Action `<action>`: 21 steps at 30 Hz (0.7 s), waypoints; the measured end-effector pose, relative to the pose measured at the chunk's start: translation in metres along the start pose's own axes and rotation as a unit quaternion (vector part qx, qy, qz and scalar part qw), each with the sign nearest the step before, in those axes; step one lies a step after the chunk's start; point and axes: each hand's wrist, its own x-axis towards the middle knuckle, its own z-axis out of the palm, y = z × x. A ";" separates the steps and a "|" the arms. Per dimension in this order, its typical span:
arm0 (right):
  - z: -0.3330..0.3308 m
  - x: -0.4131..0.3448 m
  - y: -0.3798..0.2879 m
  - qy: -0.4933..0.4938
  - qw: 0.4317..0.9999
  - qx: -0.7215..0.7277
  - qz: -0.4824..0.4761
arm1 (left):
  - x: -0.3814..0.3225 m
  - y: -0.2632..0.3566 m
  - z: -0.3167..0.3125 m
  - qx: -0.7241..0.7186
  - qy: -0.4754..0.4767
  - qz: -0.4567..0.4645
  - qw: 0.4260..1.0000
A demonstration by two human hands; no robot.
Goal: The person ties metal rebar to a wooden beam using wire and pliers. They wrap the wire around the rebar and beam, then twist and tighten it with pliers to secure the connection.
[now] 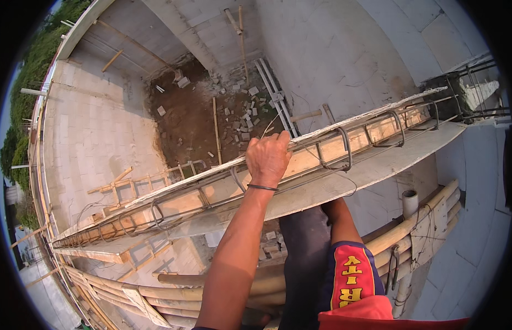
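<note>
My left hand (268,159), with a black band at the wrist, is closed over the top edge of the far formwork panel (318,134). A thin tie wire (273,123) sticks up beside its knuckles. My right forearm (344,218) reaches under the near formwork panel (322,198), which hides the right hand. Between the two panels runs a long rebar cage with bent stirrups (345,144), over a wooden bottom board (309,161). Another loose wire (342,175) curls across the near panel below the stirrups.
Bamboo poles (264,284) form a scaffold under me. A pair of pincers (392,264) hangs from it at right, near an upright pipe (410,202). Far below lies a dirt floor (190,111) with broken blocks (243,119). Block walls (95,119) surround the drop.
</note>
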 end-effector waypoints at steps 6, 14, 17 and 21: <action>0.013 -0.004 -0.006 -0.005 0.998 0.055 0.018 | 0.001 -0.001 0.002 0.003 -0.013 -0.013 1.000; 0.020 -0.011 -0.011 -0.006 0.994 0.099 0.033 | 0.005 -0.001 0.004 0.006 -0.017 -0.019 1.000; 0.021 -0.013 -0.015 -0.007 0.994 0.107 0.035 | 0.006 -0.002 0.003 0.009 -0.031 -0.024 0.999; 0.027 -0.015 -0.019 -0.009 0.991 0.127 0.040 | 0.008 -0.002 0.001 0.008 -0.028 -0.022 0.999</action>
